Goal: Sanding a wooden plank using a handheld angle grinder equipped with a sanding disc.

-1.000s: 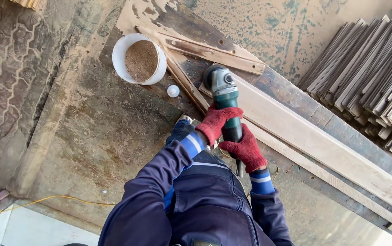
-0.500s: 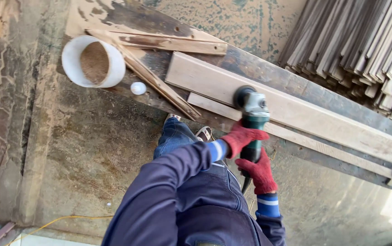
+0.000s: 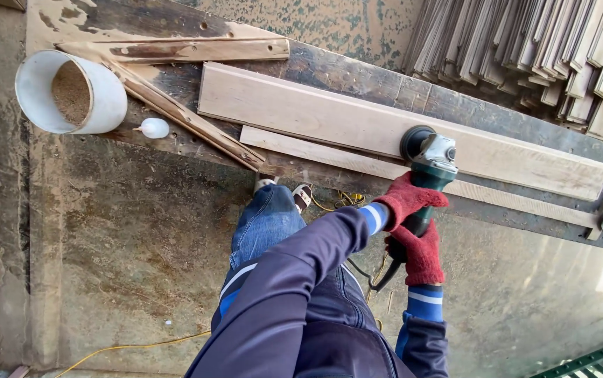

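While both gloved hands, left hand [image 3: 408,198] and right hand [image 3: 422,252], clamp angle grinder [image 3: 429,168], disc sits mid-way along wide plank [image 3: 399,129]; right stretch probably left, can't tell sanded from raw.

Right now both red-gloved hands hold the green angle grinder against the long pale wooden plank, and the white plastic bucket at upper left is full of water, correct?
Not quite. The head view shows the white plastic bucket holding brown sawdust, not water. The rest stands: both red-gloved hands, left and right, hold the green angle grinder against the long pale wooden plank.
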